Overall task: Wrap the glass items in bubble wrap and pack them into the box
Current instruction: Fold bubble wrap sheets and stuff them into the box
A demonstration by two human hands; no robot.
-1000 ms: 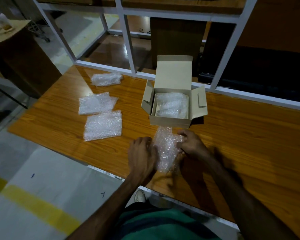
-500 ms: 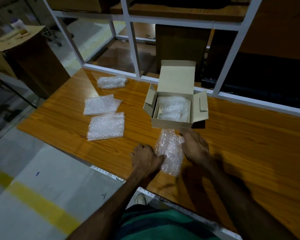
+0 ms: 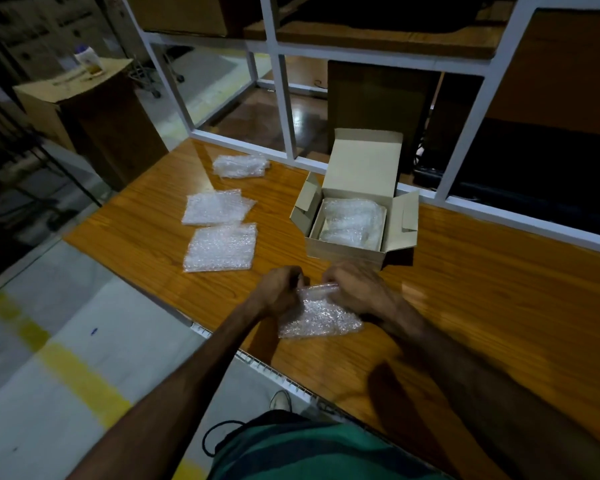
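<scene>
A bubble-wrap piece [image 3: 321, 315] lies on the wooden table [image 3: 482, 306] near its front edge. My left hand [image 3: 281, 289] and my right hand [image 3: 355, 289] both grip the wrap's far edge, fingers curled over it. Whatever is inside the wrap is hidden. Just beyond my hands stands an open cardboard box [image 3: 347, 252] with its lid up; bubble-wrapped items [image 3: 352, 223] lie in it.
Two flat bubble-wrap sheets [image 3: 219, 207] [image 3: 222, 247] and a wrapped bundle [image 3: 239, 166] lie on the table's left part. A white metal frame [image 3: 284, 98] runs along the table's back. A cardboard carton [image 3: 84, 109] stands on the floor at the left.
Both hands moved from the sides of the wrap to its far edge and now grip it. The wrap now lies flatter and wider across the table.
</scene>
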